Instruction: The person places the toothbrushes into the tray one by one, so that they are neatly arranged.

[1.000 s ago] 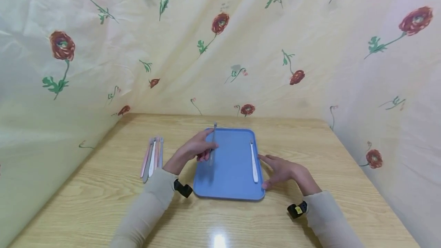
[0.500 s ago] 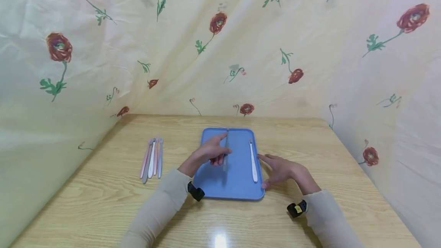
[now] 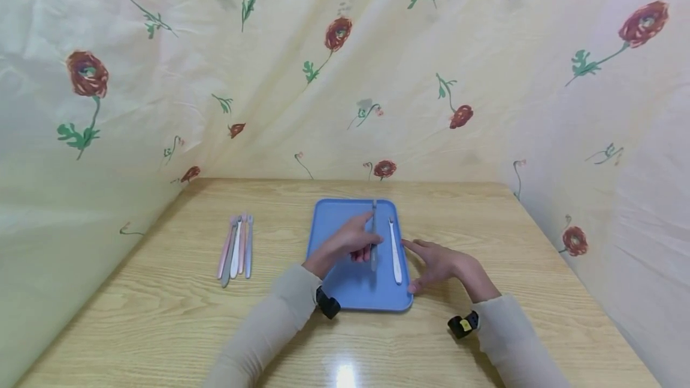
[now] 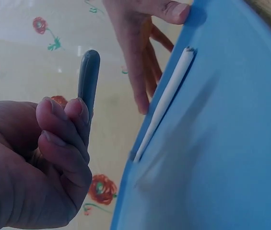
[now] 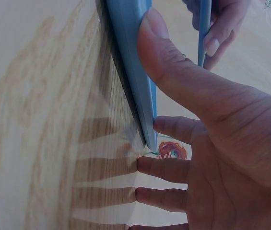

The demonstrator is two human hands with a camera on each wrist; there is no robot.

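The left hand (image 3: pixel 350 239) pinches a grey toothbrush (image 4: pixel 89 75), aligned near-to-far, left of the white toothbrush (image 3: pixel 396 254); the right hand (image 3: pixel 441 265), fingers spread, touches the tray (image 3: pixel 342 214).

We see a pale cream cloth (image 3: pixel 269 76) rising behind the table and along both its sides, wrinkled toward the upper left and printed with red flowers (image 3: pixel 338 35) and green leaves (image 3: pixel 67 132). Below it, we find the light wooden table (image 3: pixel 151 322), its top streaked with wavy grain, and near its front we notice a bright white glare (image 3: pixel 345 376).
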